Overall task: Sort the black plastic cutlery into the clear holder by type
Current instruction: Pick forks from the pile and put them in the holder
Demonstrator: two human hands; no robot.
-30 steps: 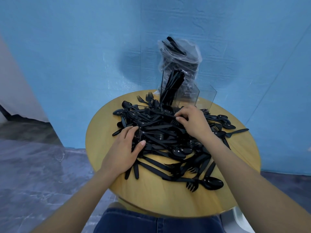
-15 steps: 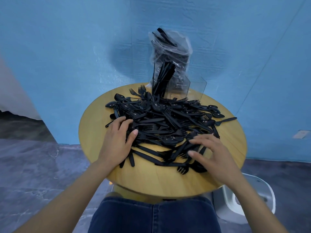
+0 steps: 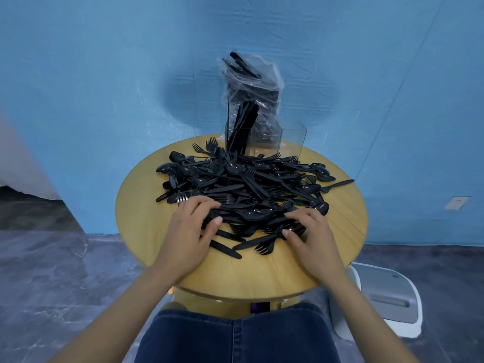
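Observation:
A big pile of black plastic cutlery (image 3: pixel 243 187), forks, spoons and knives mixed, covers the round wooden table (image 3: pixel 262 273). The clear holder (image 3: pixel 290 141) stands at the table's far edge; its left compartment holds several upright black pieces (image 3: pixel 242 128), the right compartment looks empty. My left hand (image 3: pixel 192 231) rests on the near left edge of the pile with fingers spread over the pieces. My right hand (image 3: pixel 310 233) lies on the near right edge of the pile, fingers spread, touching the cutlery. Neither hand grips anything.
A clear plastic bag (image 3: pixel 251 85) with more black cutlery stands behind the holder against the blue wall (image 3: pixel 104 74). A white and grey device (image 3: pixel 387 302) sits on the floor at the right. My knees in blue jeans (image 3: pixel 235 336) are under the table's near edge.
My right hand has come back from the far middle of the pile to its near right edge. My left hand has stayed at the near left edge.

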